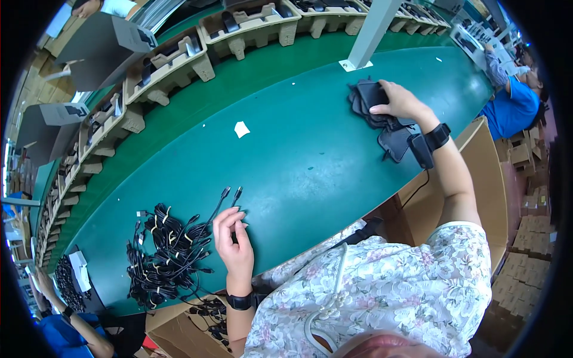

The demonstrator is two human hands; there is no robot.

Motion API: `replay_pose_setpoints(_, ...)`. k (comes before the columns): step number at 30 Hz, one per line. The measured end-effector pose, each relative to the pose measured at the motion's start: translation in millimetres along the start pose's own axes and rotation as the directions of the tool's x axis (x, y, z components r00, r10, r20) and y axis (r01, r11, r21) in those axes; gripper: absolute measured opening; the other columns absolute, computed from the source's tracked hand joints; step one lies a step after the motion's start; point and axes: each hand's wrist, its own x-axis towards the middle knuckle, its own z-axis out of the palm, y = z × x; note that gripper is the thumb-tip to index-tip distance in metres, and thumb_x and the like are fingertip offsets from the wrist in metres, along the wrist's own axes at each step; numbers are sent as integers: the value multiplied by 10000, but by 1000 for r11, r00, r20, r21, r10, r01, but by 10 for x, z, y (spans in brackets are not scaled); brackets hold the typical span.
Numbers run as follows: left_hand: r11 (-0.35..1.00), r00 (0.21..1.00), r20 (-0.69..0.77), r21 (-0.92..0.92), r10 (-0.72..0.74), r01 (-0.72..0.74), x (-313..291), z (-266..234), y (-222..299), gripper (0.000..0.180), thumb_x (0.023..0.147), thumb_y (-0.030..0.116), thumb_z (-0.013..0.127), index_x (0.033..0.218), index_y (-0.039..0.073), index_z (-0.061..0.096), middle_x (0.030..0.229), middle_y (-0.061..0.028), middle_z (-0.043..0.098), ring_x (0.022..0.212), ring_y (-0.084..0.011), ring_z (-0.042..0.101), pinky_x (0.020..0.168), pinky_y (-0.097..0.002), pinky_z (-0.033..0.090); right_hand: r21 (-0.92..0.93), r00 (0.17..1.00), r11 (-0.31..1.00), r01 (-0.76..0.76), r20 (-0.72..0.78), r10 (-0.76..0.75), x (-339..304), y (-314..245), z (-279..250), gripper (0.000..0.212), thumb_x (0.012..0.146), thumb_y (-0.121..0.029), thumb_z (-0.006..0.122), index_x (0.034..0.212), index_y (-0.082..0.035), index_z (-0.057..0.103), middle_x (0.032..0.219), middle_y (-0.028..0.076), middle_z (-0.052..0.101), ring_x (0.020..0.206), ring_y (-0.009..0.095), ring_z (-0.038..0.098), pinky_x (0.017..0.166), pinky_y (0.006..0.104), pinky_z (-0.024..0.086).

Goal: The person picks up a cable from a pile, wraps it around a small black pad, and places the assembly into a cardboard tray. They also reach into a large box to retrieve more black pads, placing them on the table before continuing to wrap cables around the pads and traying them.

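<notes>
My right hand reaches to the far right of the green table, thumb and fingers closed on a flat black rectangular piece at the top of a loose stack. Another such dark piece lies nearer me, partly under my wrist. On the left, my left hand rests beside a heap of bundled black cables tied with pale bands. Its fingers are loosely bent and the thumb stands apart, with nothing visible between them. Two cable plugs stick out just beyond the fingertips.
A curved line of brown moulded trays runs along the far side, past a grey post. White scrap paper lies on the green table. Cardboard boxes stand against the near edge. Co-workers in blue sit at both ends.
</notes>
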Motion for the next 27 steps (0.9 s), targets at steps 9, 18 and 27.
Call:
replay_pose_setpoints(9, 999, 1000, -28, 39, 12, -11, 31, 4, 44, 137, 861, -55, 478, 939, 0, 577, 1048, -126, 543, 817, -172, 565, 654, -249, 502, 131, 963, 955, 265, -86, -255, 139, -1080, 156, 805, 628, -488, 765, 1214, -29, 460, 1131, 195, 535, 1084, 334, 514, 915, 403, 425)
replay_pose_setpoints(18, 997, 999, -29, 74, 13, -11, 31, 9, 23, 125, 871, -45, 486, 930, 8, 582, 1051, -122, 544, 806, -148, 568, 662, -244, 494, 456, 919, 834, 312, 79, -387, 261, -1588, 49, 476, 758, -307, 705, 1152, -129, 504, 989, 106, 530, 871, 275, 529, 778, 376, 445)
replay_pose_setpoints(27, 998, 999, -36, 64, 5, -3, 46, -2, 61, 140, 859, -54, 488, 933, 14, 587, 1057, -117, 547, 793, -150, 573, 662, -249, 492, -148, 771, 784, 603, -143, -620, -165, -1876, 241, 615, 738, -335, 703, 1244, -79, 465, 1218, 194, 463, 1117, 354, 463, 937, 431, 383)
